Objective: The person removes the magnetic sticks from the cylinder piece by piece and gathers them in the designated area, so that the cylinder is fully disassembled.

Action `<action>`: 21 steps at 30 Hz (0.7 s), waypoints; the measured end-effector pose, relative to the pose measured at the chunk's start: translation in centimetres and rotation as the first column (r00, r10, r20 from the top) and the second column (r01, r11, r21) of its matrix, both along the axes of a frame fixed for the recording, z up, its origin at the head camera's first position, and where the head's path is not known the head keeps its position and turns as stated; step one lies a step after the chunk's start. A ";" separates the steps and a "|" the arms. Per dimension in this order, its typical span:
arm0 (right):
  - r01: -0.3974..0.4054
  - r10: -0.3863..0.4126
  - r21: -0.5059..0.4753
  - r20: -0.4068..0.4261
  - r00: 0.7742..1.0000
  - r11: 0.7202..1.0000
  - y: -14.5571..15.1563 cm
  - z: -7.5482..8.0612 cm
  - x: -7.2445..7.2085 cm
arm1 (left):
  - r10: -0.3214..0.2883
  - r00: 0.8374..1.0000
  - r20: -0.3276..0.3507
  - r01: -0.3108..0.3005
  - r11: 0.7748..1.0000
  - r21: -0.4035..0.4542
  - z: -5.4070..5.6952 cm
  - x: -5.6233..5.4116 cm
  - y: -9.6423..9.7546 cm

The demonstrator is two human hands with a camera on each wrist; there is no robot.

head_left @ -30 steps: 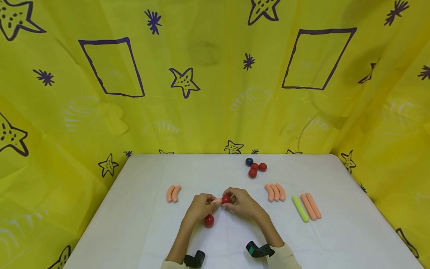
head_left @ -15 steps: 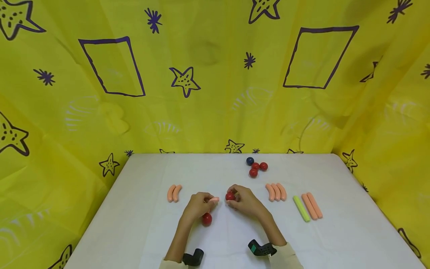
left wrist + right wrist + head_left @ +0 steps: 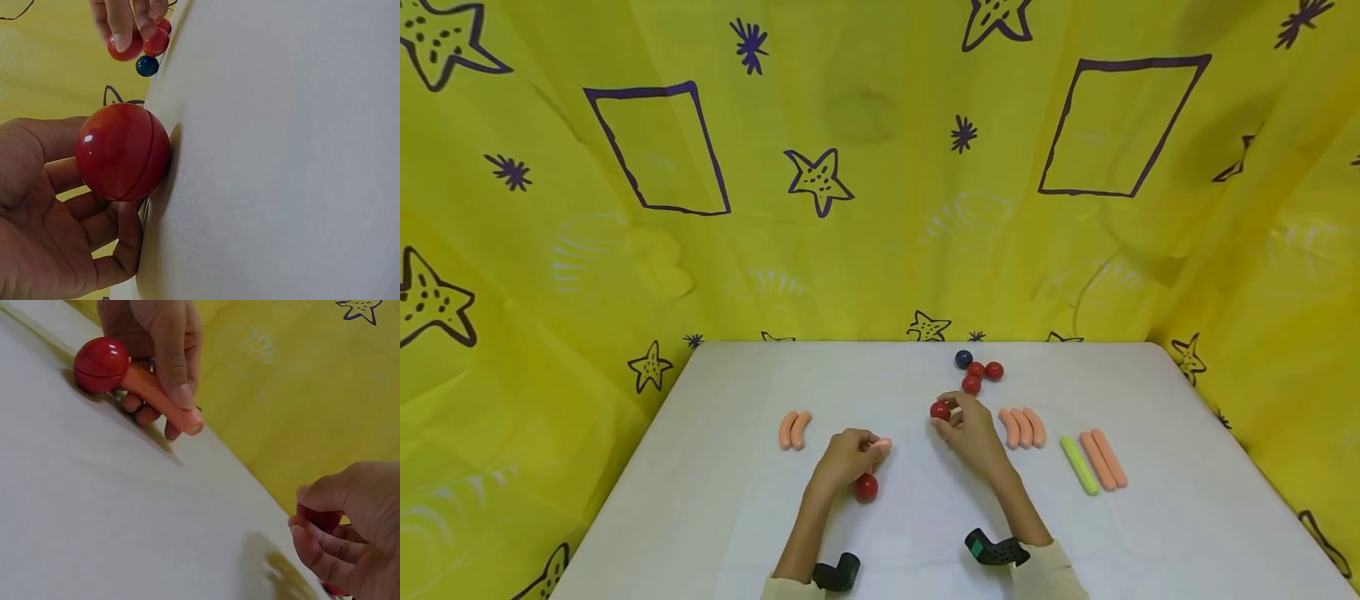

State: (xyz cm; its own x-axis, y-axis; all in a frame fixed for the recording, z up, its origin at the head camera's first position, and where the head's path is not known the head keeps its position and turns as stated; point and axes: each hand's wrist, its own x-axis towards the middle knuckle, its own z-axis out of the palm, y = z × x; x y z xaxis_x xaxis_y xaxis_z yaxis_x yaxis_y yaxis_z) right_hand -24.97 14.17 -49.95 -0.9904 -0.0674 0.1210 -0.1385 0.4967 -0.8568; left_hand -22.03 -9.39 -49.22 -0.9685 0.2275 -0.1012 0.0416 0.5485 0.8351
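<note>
My left hand [image 3: 848, 458] pinches a curved salmon-coloured toy rod [image 3: 159, 397] between thumb and fingers, just over the white table. A glossy red ball [image 3: 867, 488] sits on the rod's near end; its other end is bare, with a small round metal-looking spot in the right wrist view. In the left wrist view this ball [image 3: 122, 150] hides part of the fingers. Farther forward and to the right, my right hand [image 3: 973, 433] pinches a second red ball [image 3: 939, 410] between thumb and fingertips. The two hands are well apart.
Several balls, red ones [image 3: 976, 370] and a dark blue one [image 3: 964, 359], cluster at the back. Two short curved rods [image 3: 793, 431] lie left, three more [image 3: 1022, 427] right. Beside those lie a green straight rod [image 3: 1079, 465] and two salmon straight rods [image 3: 1103, 460]. Yellow cloth [image 3: 880, 250] hangs behind.
My right hand has drawn its red ball off the rod's free end and carried it right and toward the back cluster. The left hand keeps its hold on the rod almost in place.
</note>
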 end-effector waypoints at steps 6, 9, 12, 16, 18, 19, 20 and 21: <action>0.202 -0.204 -0.093 -0.016 0.979 0.975 1.7 1.1 -1.0 | -0.007 1.000 -0.007 0.007 1.000 0.011 0.1 -0.3 -0.1; 0.274 -0.275 -0.119 0.003 0.961 0.954 2.4 1.6 -1.4 | -0.002 1.000 -0.007 0.003 1.000 0.009 0.2 -0.4 -0.2; 0.336 -0.335 -0.085 0.021 0.942 0.938 3.1 1.9 -1.8 | -0.009 1.000 0.005 0.009 1.000 0.005 0.2 -0.2 -0.2; 0.363 -0.361 -0.041 0.046 0.931 0.931 4.0 2.1 -2.4 | -0.010 1.000 0.009 0.010 1.000 0.008 0.2 0.1 -0.3; 0.361 -0.360 -0.026 0.047 0.932 0.932 4.4 2.1 -2.8 | -0.005 1.000 0.002 0.005 1.000 0.013 0.2 0.2 -0.3; 0.362 -0.361 -0.020 0.041 0.932 0.932 4.6 2.1 -2.9 | -0.004 1.000 -0.001 0.005 1.000 0.016 0.2 0.2 -0.3; 0.363 -0.362 -0.009 0.031 0.931 0.932 4.7 2.1 -3.2 | -0.004 1.000 -0.004 0.005 1.000 0.018 0.2 0.2 -0.3; 0.364 -0.364 0.006 0.017 0.931 0.931 4.9 2.2 -3.3 | -0.003 1.000 -0.007 0.003 1.000 0.017 0.1 0.2 -0.3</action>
